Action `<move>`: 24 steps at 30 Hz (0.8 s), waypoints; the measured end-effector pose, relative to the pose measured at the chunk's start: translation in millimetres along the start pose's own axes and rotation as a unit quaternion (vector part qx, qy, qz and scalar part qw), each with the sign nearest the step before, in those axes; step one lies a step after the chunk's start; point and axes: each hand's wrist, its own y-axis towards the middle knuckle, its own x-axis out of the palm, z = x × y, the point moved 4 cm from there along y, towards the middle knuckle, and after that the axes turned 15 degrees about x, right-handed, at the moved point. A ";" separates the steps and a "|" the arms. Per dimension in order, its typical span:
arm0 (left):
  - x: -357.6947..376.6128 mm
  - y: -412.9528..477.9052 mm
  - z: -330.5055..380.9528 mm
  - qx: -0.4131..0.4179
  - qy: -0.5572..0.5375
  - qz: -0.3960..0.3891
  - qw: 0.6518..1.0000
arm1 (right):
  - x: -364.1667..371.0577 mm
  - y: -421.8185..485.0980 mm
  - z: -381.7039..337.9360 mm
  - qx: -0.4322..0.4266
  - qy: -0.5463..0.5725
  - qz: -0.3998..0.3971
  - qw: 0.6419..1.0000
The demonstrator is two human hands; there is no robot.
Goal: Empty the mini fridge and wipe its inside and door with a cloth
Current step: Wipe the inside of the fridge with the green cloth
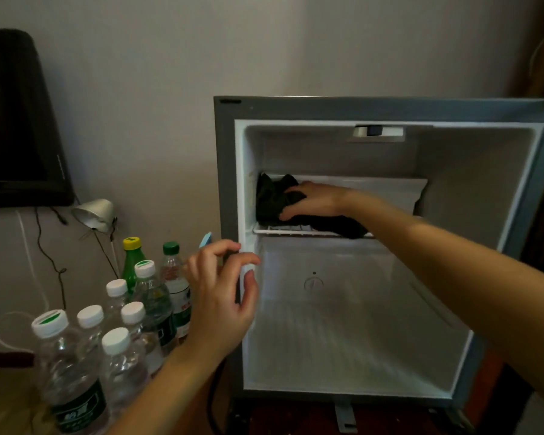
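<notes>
The grey mini fridge (225,171) stands open with a bare white interior. A dark cloth (272,199) lies on the wire shelf (283,230) at the upper left inside. My right hand (314,200) rests on the cloth, fingers pressed into it. My left hand (225,287) hovers at the fridge's left front edge, fingers apart and curled, touching the white door seal. The lower compartment holds nothing; a round dial (313,283) shows on its back wall.
Several water bottles (120,340) and a green bottle (132,262) stand on the floor left of the fridge. A small desk lamp (95,214), loose cables and a dark monitor (16,120) are further left. The door's edge shows at far right.
</notes>
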 end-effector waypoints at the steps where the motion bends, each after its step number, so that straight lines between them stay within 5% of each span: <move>1: 2.8 2.3 0.2 0.001 -0.009 0.004 1.000 | 2.3 1.8 -1.2 -0.006 0.010 0.011 1.000; 7: 25.9 15.0 13.8 0.002 -0.034 -0.002 0.999 | 17.4 6.1 2.9 -0.039 -0.017 0.167 0.985; 10: 42.2 16.6 18.8 0.034 0.007 -0.112 0.993 | 18.2 -8.2 10.4 -0.057 0.067 0.188 0.978; 13: 60.4 17.0 20.2 0.021 0.058 -0.213 0.975 | 16.8 -22.2 13.5 -0.075 0.170 0.149 0.971; 18: 53.9 18.3 18.8 -0.003 0.000 -0.160 0.987 | -2.1 -49.0 24.4 -0.026 0.360 0.044 0.931; 20: 52.7 18.1 18.5 0.008 -0.004 -0.164 0.986 | -15.1 -61.2 41.6 0.002 0.384 0.105 0.917; 24: 70.1 35.6 17.1 0.037 0.045 -0.226 0.972 | -35.8 -88.8 68.7 0.040 0.190 0.307 0.932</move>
